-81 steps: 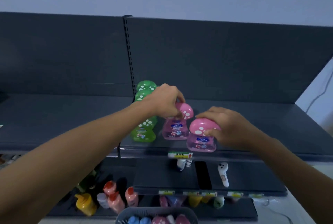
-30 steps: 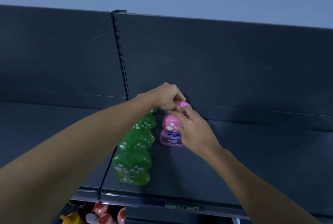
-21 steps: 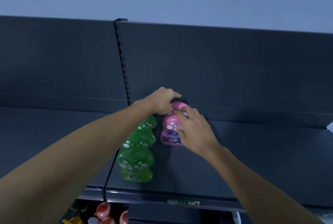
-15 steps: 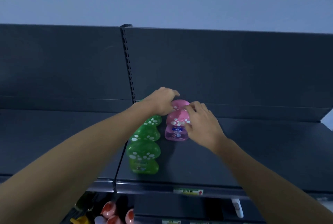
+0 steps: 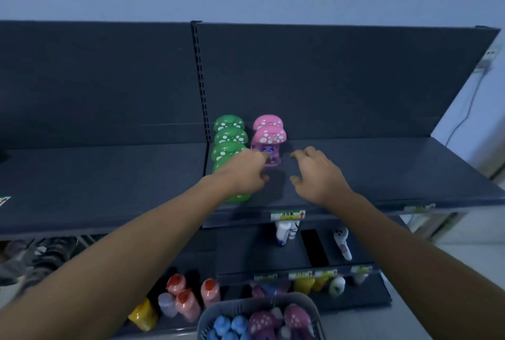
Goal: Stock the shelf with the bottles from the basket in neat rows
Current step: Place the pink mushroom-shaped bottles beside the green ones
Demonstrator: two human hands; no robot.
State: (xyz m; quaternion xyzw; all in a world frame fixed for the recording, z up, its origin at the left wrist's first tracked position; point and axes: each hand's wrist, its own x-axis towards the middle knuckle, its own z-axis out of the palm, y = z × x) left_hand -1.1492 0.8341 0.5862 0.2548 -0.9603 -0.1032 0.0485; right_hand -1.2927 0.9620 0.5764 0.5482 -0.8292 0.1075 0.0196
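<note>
On the dark top shelf [image 5: 382, 170] a row of several green mushroom-capped bottles [image 5: 231, 137] runs front to back. To its right two pink mushroom-capped bottles [image 5: 269, 136] stand one behind the other near the back panel. My left hand [image 5: 243, 173] hovers in front of the pink pair with loosely curled fingers and holds nothing; it hides the front green bottles. My right hand [image 5: 317, 173] hangs over the shelf to the right of the pink bottles, fingers relaxed, holding nothing. The grey basket [image 5: 246, 309] at the bottom holds blue and pink bottles.
Lower shelves carry orange-capped, yellow and white bottles [image 5: 188, 301]. A white bottle [image 5: 282, 230] stands under the price tag [image 5: 287, 214]. A vertical slotted upright [image 5: 200, 80] divides the shelf bays. Bare shelf spreads to the left and right of the rows.
Both hands let go of the pink bottles and drew back toward the shelf front. The two pink bottles now stand free in a row. The view tilted down, showing the basket.
</note>
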